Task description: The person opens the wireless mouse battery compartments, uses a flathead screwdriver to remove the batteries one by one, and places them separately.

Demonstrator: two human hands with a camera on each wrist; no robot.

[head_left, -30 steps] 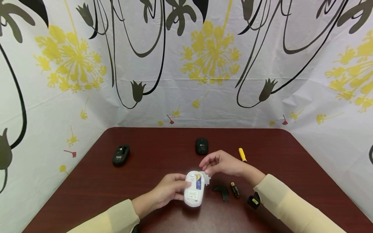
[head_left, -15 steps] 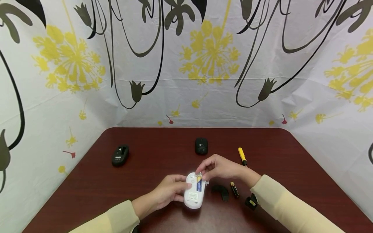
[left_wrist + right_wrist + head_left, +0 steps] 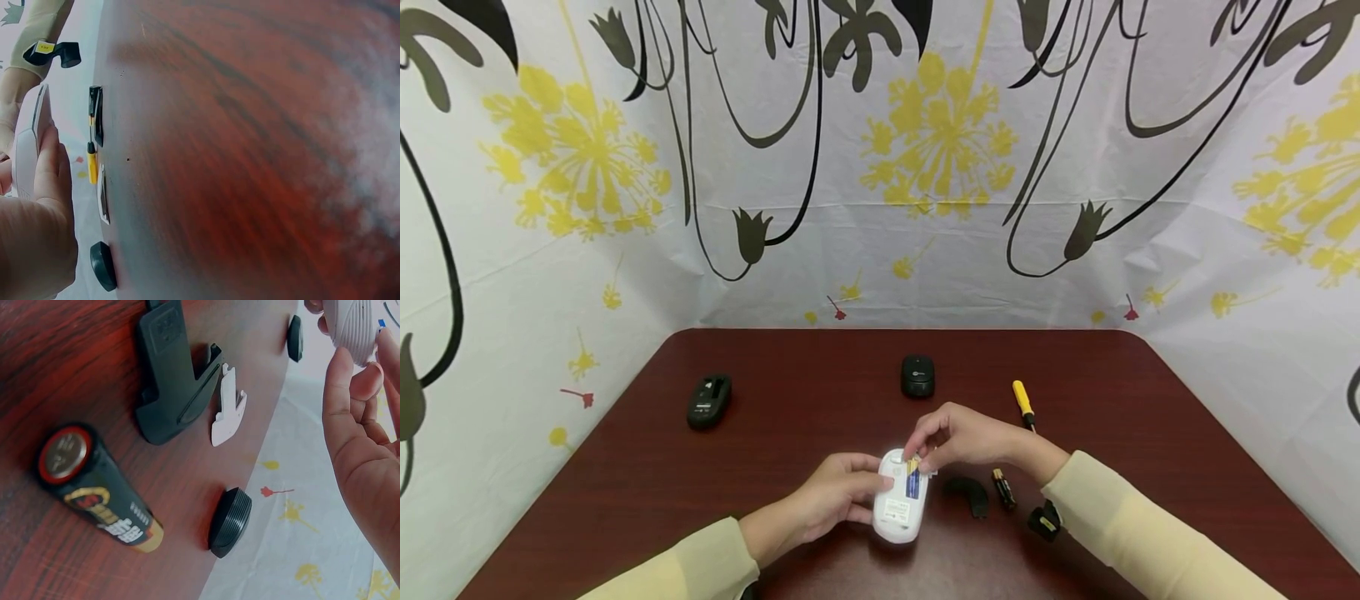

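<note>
My left hand [image 3: 835,496] grips a white computer mouse [image 3: 897,504] by its side, underside up, above the table. Its battery compartment lies uncovered, with a blue and gold battery [image 3: 913,482] in it. My right hand [image 3: 962,435] reaches in from the right, thumb and index fingertip pinching at the gold upper end of that battery. In the right wrist view, the right fingers are curled close against the ribbed end of the mouse. On the table behind it lies a white battery cover [image 3: 226,409], mostly hidden by the mouse in the head view.
A black cover [image 3: 972,495] and a loose black and gold battery [image 3: 1003,488] lie right of the mouse. Beyond the right forearm is a yellow-handled screwdriver [image 3: 1022,400]. One black mouse [image 3: 918,377] stands at the back, another, overturned black mouse [image 3: 709,402] at the left.
My right hand has come left and slightly down, from beside the mouse's upper end onto the battery's gold end. The left hand keeps holding the white mouse, which has dipped slightly.
</note>
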